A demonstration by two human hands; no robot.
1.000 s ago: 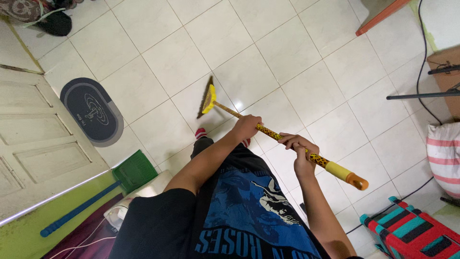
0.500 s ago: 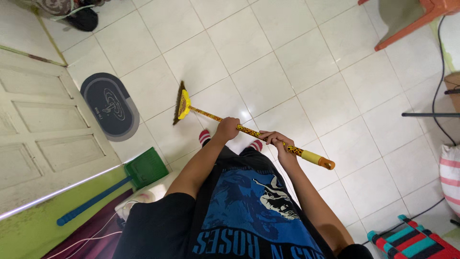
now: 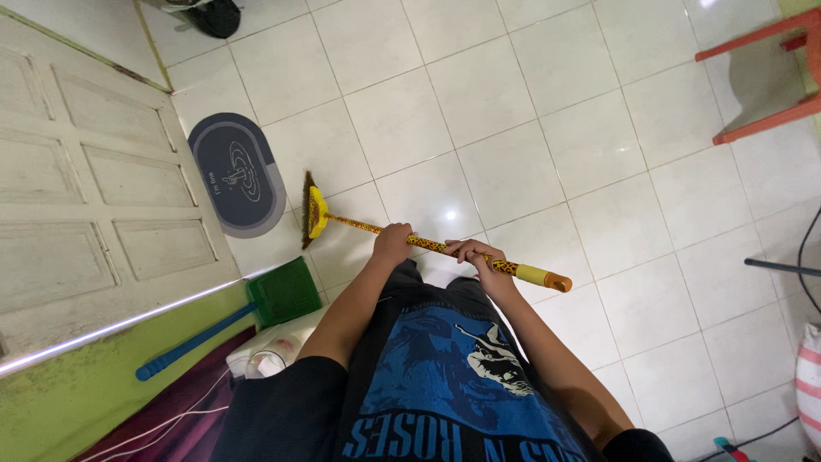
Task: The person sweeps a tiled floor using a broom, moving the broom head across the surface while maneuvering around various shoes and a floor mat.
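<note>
I hold a broom with a yellow spotted handle across my body. Its brown bristle head with a yellow collar rests on the white tiled floor at the left, close to a grey oval mat. My left hand is closed around the handle lower down, nearer the bristles. My right hand grips the handle nearer its yellow and orange end cap.
A green dustpan with a long blue handle leans by the green wall at lower left. A white panelled door stands at left. An orange plastic stool is at upper right. A black cable and a striped sack lie at the right edge.
The broom head has swept left toward the grey mat, and both hands moved left with the handle. My view has shifted, bringing the door and stool further into frame.
</note>
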